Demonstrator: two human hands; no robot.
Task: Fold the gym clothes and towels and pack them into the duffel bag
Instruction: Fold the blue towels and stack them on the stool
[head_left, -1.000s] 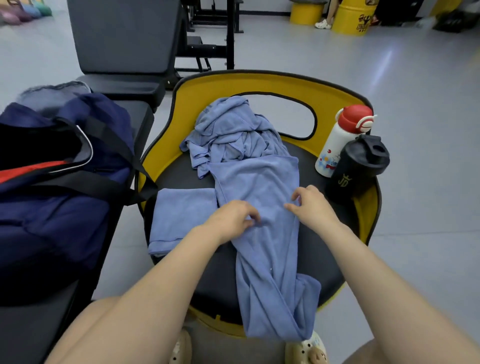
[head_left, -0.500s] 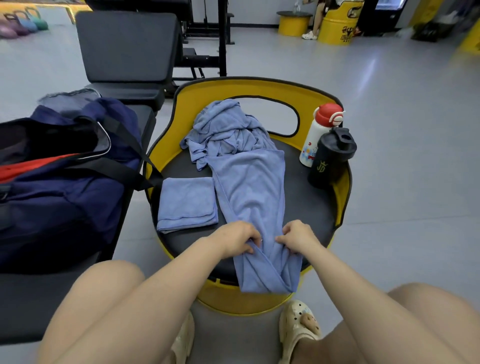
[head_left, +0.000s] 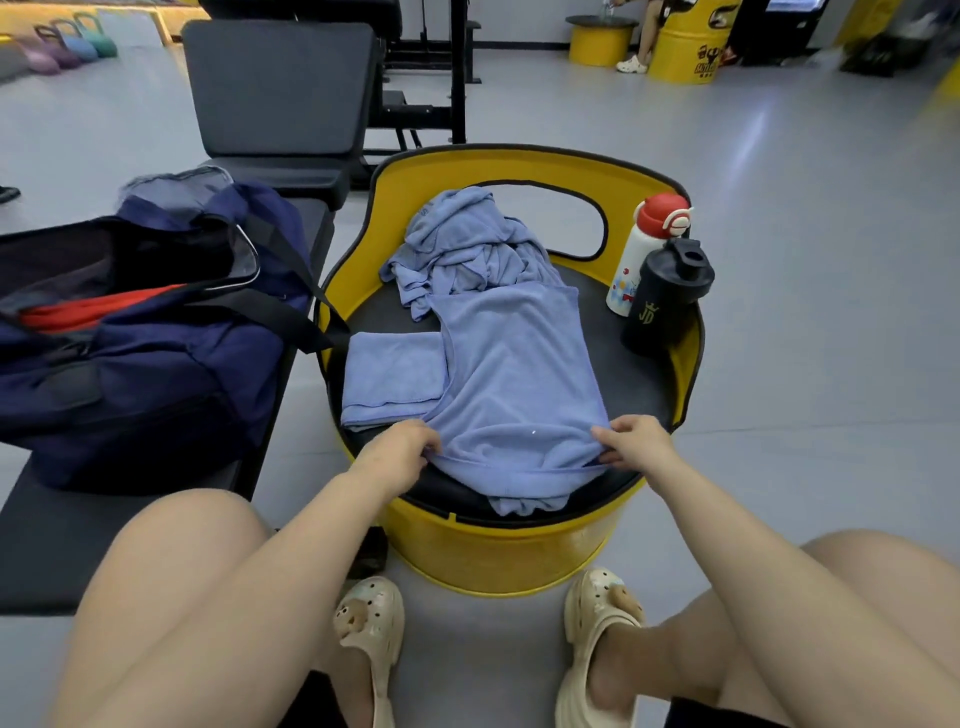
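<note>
A long blue towel (head_left: 514, 384) lies spread down the black seat of a yellow barrel stool (head_left: 493, 551), its near end doubled over the front edge. My left hand (head_left: 400, 452) pinches the towel's near left edge. My right hand (head_left: 631, 441) pinches its near right edge. A crumpled blue garment (head_left: 462, 249) is heaped at the seat's back. A small folded blue towel (head_left: 392, 376) lies flat on the seat's left. The navy duffel bag (head_left: 140, 338) sits open on a black bench at the left, something red inside.
A white bottle with a red cap (head_left: 647, 254) and a black shaker bottle (head_left: 665, 296) stand at the seat's right rim. A padded gym bench (head_left: 280, 88) is behind the bag. My knees and cream clogs (head_left: 369, 623) are below the stool. Grey floor lies to the right.
Both hands slid down the towel toward me, then moved apart, spreading its near end wide across the seat's front. The hanging tail is now bunched shorter at the edge.
</note>
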